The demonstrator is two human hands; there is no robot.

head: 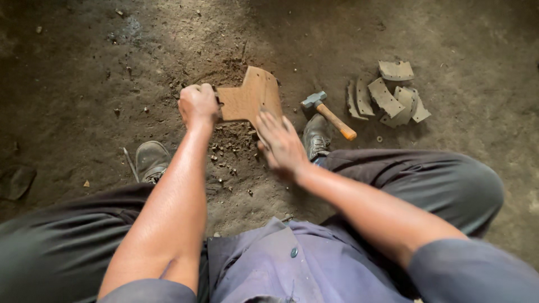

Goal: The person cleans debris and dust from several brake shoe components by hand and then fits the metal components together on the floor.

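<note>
At far left, a dark flat scrap (17,180) lies on the dirt floor (84,67). Nearer the centre, the person's left shoe (151,160) rests on the floor, with a thin metal rod (130,163) lying just beside its left edge.

The left hand (197,105) is closed in a fist, its fingers clamped on the left edge of a rusty brown metal plate (251,96). The plate has a stepped, roughly T-shaped outline and a slight curve; it stands on edge, tilted, on the floor between the two shoes. Loose brown crumbs and debris (227,150) are scattered on the floor directly below and in front of the plate.

The right hand (281,143) lies just right of the plate's lower edge, its fingers extended and slightly spread, the fingertips touching the plate's lower right corner. The hand does not grip anything.

Behind the right hand, the right shoe (317,136) is partly visible. Just beside it lies a hammer (328,114) with a grey steel head and an orange-tipped wooden handle, flat on the floor, apart from both hands.

Further right, a pile of curved grey lining pieces (388,95) lies on the floor, several of them overlapping and leaning on one another, well apart from the plate.

At the bottom of the view are dark trousers (438,179) and a grey-blue shirt (292,264).
</note>
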